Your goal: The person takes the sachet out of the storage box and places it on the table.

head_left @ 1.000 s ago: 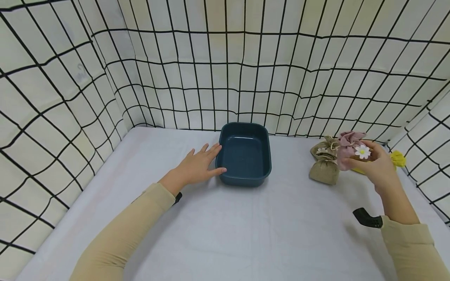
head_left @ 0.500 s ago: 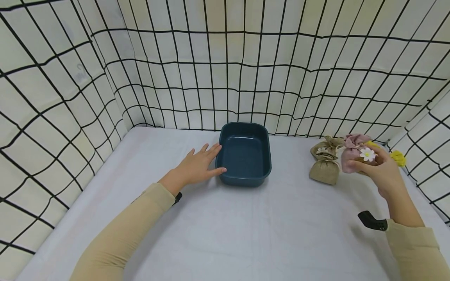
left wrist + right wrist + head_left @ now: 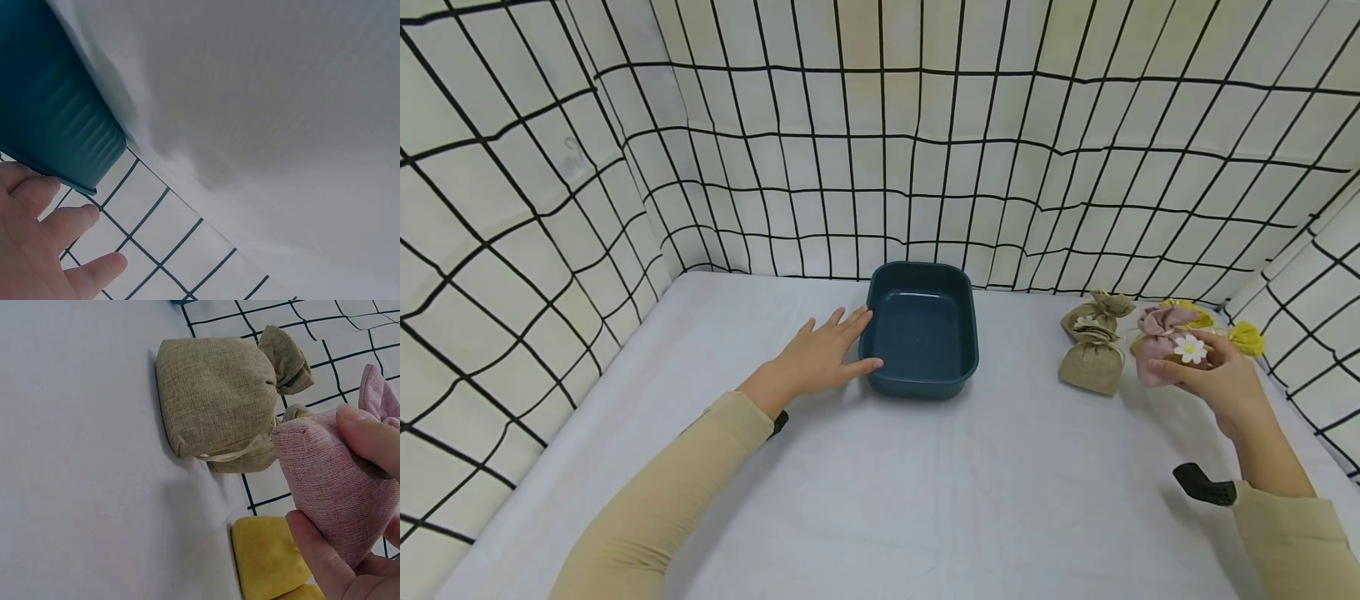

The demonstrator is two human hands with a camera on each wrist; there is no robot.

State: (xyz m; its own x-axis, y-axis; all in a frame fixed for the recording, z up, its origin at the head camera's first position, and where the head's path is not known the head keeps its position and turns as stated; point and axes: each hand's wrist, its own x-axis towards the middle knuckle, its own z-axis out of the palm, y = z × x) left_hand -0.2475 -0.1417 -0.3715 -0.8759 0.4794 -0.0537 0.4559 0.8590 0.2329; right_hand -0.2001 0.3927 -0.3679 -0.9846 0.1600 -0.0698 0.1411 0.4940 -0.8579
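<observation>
My right hand (image 3: 1234, 390) grips a pink drawstring pouch (image 3: 1153, 367) with a white daisy on its front. In the right wrist view, the thumb and fingers hold the sides of this pouch (image 3: 325, 472), above the table. Just left of it, two beige-brown drawstring pouches (image 3: 1092, 368) sit one in front of the other. Yellow pouches (image 3: 1247, 338) lie behind and beside the right hand, partly hidden by it. At the middle back, a dark teal rectangular bin (image 3: 917, 388) stands upright. My left hand (image 3: 812, 357) rests with spread fingers on the bin's left rim.
A white cloth covers the table (image 3: 880, 500). Black wire grid panels (image 3: 880, 167) backed with white sheeting rise along the back and both sides. The pouches stand close to the back right corner of the grid.
The right hand has carried the pink pouch rightward and slightly nearer to me, away from the beige pouches. More of a yellow pouch shows behind it. The left hand and the bin stay still.
</observation>
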